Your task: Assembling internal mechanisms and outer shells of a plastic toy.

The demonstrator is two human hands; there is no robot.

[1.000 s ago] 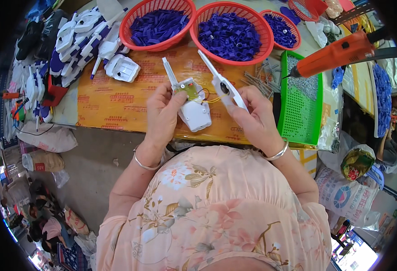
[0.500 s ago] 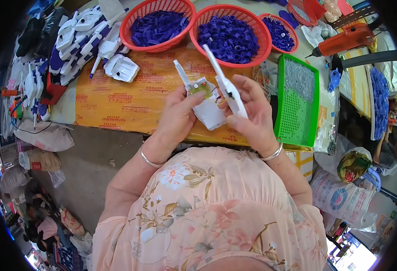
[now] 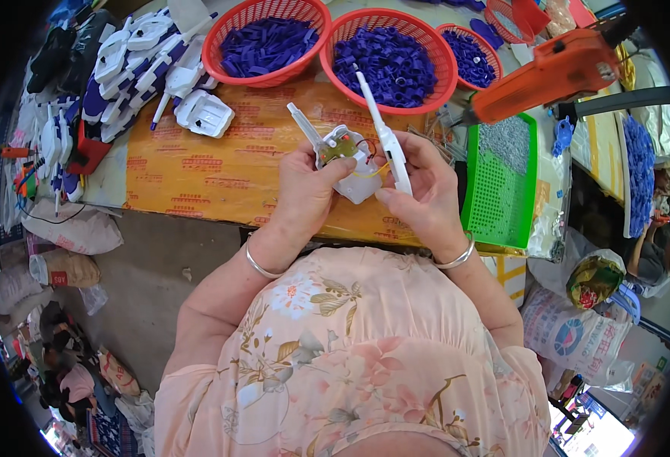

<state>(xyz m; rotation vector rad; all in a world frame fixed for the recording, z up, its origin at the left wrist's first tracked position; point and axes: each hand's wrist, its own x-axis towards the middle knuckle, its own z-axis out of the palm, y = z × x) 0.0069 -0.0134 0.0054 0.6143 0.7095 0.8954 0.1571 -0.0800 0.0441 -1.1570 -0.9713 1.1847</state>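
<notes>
Above yellow-covered surface [image 3: 198, 164]: light, rigid white plastic shell [image 3: 358, 183] with fragile exposed wires, left hand [image 3: 308, 190] clamped on casing edge, right hand [image 3: 418, 190] clamped on long white handle piece [image 3: 384, 137].

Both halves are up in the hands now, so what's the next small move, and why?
Probably tuck the loose wires into the white shell half held by the left hand, then bring the long white cover piece in the right hand over it; the circuit board lies exposed.
</notes>
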